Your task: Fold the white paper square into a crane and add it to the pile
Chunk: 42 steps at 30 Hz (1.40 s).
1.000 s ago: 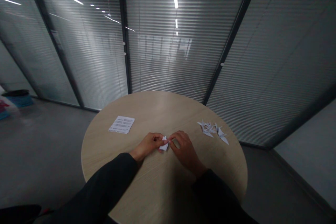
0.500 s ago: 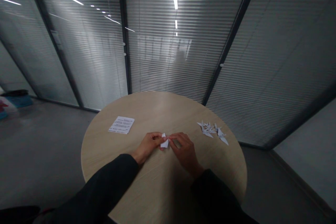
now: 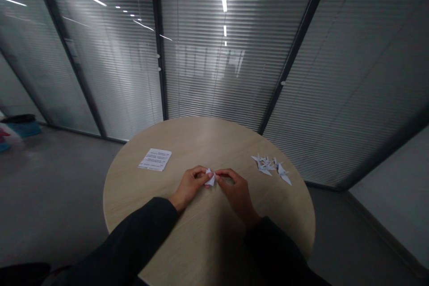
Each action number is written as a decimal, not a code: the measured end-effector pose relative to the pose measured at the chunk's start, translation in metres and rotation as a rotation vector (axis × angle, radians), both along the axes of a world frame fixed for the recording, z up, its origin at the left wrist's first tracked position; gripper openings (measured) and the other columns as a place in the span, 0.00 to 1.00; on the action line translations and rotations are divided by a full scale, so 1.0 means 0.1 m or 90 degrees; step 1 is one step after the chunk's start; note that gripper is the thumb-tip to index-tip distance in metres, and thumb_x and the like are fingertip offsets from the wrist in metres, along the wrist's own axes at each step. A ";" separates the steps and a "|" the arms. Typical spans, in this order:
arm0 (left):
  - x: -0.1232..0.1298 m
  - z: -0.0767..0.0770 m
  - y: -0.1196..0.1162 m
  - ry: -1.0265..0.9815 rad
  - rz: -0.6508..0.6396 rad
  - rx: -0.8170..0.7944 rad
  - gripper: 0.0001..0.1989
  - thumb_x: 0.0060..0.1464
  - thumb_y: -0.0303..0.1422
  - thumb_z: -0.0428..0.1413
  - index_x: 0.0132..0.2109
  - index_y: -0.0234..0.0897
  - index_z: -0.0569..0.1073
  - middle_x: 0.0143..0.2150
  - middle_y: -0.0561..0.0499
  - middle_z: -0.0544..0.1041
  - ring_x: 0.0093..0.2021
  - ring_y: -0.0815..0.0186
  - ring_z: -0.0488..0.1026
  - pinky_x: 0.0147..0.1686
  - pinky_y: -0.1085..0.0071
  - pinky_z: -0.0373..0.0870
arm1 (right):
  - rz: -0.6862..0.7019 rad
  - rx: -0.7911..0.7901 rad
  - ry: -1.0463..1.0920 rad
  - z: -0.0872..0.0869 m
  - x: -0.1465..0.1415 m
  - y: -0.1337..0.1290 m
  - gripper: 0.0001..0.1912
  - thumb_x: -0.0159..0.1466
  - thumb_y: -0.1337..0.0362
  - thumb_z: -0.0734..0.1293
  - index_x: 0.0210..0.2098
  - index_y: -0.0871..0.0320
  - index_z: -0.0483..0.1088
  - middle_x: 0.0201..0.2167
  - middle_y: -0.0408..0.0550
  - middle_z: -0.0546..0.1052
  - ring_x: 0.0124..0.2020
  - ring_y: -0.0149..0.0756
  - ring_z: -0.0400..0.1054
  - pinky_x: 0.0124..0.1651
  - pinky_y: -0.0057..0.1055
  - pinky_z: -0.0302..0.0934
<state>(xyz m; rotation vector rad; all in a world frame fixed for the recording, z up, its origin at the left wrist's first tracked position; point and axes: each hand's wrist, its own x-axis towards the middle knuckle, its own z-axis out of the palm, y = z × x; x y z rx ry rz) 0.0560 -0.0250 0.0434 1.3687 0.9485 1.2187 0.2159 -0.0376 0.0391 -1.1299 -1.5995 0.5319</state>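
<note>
Between my two hands, over the middle of the round table (image 3: 201, 136), is a small folded white paper (image 3: 211, 180). My left hand (image 3: 191, 185) pinches it from the left, thumb on top and fingers partly hidden behind it. From the right, the thumb and forefinger of my right hand (image 3: 235, 190) are closed on the paper's right edge. Several white folded paper cranes (image 3: 266, 165) lie in a loose heap to the right, one of them (image 3: 284, 173) set slightly apart. On the left rests a stack of printed paper squares (image 3: 155, 159).
A glass partition with blinds (image 3: 217, 85) stands right behind the table's far edge. On the floor at far left are a blue bin with a black rim (image 3: 23, 125) and a partly seen red and blue object. A white wall (image 3: 392, 196) is at right.
The folded paper has turned and tilted a little between my fingers, and its lower edge looks more pointed. Both hands stay nearly in place; the cranes and the stack are unmoved.
</note>
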 end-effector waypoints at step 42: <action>-0.09 -0.07 -0.02 0.228 0.053 0.479 0.09 0.59 0.34 0.55 0.38 0.35 0.78 0.34 0.46 0.77 0.35 0.66 0.74 0.35 0.70 0.72 | 0.237 -0.222 0.076 0.15 0.11 0.05 0.10 0.57 0.58 0.65 0.22 0.55 0.70 0.25 0.43 0.74 0.33 0.36 0.67 0.41 0.31 0.58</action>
